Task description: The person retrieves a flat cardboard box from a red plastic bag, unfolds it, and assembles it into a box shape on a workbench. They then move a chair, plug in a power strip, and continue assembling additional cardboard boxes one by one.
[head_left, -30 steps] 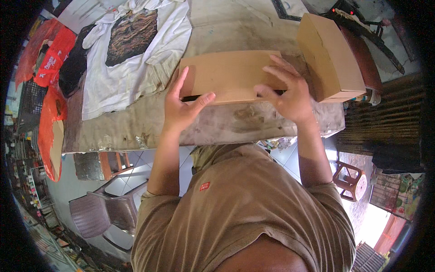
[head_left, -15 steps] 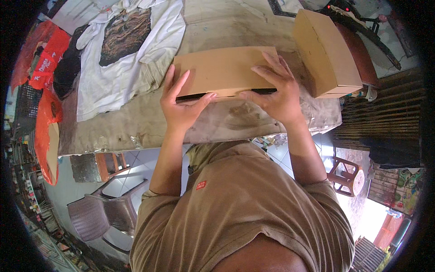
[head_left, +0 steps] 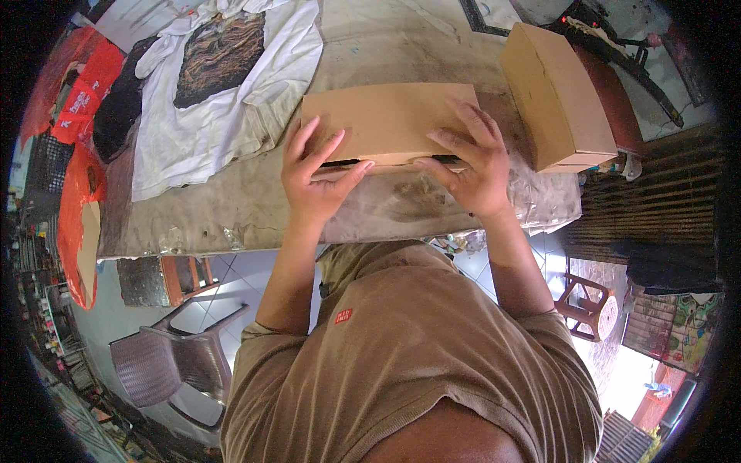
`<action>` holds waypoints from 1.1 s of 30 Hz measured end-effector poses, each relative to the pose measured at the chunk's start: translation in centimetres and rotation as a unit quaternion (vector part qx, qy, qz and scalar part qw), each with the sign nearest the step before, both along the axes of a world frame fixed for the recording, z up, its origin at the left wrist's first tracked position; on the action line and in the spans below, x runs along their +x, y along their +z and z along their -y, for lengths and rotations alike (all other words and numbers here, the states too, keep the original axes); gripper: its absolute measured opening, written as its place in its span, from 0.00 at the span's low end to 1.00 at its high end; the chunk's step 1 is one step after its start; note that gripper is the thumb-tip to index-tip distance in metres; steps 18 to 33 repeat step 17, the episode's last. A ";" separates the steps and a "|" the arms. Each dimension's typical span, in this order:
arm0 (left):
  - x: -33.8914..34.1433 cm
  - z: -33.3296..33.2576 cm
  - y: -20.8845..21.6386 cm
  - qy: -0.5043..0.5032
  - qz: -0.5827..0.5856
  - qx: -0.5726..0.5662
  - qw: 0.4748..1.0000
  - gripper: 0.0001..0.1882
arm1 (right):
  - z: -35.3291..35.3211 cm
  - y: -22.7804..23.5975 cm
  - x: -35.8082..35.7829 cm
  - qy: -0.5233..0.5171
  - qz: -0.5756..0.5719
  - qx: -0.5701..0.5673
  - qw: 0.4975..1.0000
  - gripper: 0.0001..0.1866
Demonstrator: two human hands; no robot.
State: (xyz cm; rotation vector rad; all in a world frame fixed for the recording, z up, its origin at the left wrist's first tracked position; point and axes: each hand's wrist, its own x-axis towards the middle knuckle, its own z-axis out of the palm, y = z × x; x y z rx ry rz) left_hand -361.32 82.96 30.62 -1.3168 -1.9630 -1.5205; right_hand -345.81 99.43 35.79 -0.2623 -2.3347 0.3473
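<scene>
A brown cardboard box (head_left: 386,123) lies on the worn table directly in front of me. At its left end, my left hand (head_left: 316,174) has its fingers spread over the top and its thumb along the near edge. My right hand (head_left: 475,166) grips the right end in the same way, thumb on the front edge. Between lid and front wall, a dark narrow gap shows near each thumb. The inside of the box is hidden. A second closed cardboard box (head_left: 559,100) stands to the right, apart from my right hand.
A white T-shirt (head_left: 270,96) with a dark print lies left on the stained table (head_left: 216,220). Red plastic bags (head_left: 81,181) hang beyond the left edge. A grey chair (head_left: 181,359) and a brown stool (head_left: 590,309) stand on the floor either side of me.
The gap along the front of the lid has narrowed as both hands press on it. My left hand has shifted slightly right and down along the edge. The whole view has moved a little.
</scene>
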 end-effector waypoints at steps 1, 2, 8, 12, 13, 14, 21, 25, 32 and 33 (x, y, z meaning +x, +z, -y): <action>0.1 0.0 -0.1 0.004 -0.018 -0.003 1.000 0.26 | -0.1 -0.2 0.0 0.011 -0.002 0.000 1.000 0.21; 0.1 0.1 -0.2 0.009 -0.031 -0.008 0.999 0.26 | -0.1 -0.4 0.0 0.023 -0.009 -0.002 1.000 0.20; 1.7 0.2 -0.9 0.067 -0.048 -0.010 0.997 0.23 | 0.7 -0.5 0.6 -0.035 0.023 0.055 0.998 0.17; 2.9 0.9 -0.6 0.144 -0.091 -0.160 0.972 0.23 | 1.4 -0.8 0.8 -0.055 0.035 0.046 0.997 0.15; 3.2 1.2 -0.3 0.147 -0.087 -0.187 0.967 0.24 | 1.4 -0.8 1.0 -0.063 0.042 0.045 0.996 0.14; 3.4 1.4 0.0 0.151 -0.084 -0.214 0.962 0.25 | 1.5 -0.9 1.0 -0.072 0.047 0.042 0.995 0.14; 4.1 1.7 0.9 0.155 -0.090 -0.276 0.945 0.31 | 2.1 -1.3 1.3 -0.104 0.081 0.078 0.988 0.18; 4.1 1.7 0.9 0.155 -0.090 -0.276 0.945 0.31 | 2.1 -1.3 1.3 -0.104 0.081 0.078 0.988 0.18; 4.1 1.7 0.9 0.155 -0.090 -0.276 0.945 0.31 | 2.1 -1.3 1.3 -0.104 0.081 0.078 0.988 0.18; 4.1 1.7 0.9 0.155 -0.090 -0.276 0.945 0.31 | 2.1 -1.3 1.3 -0.104 0.081 0.078 0.988 0.18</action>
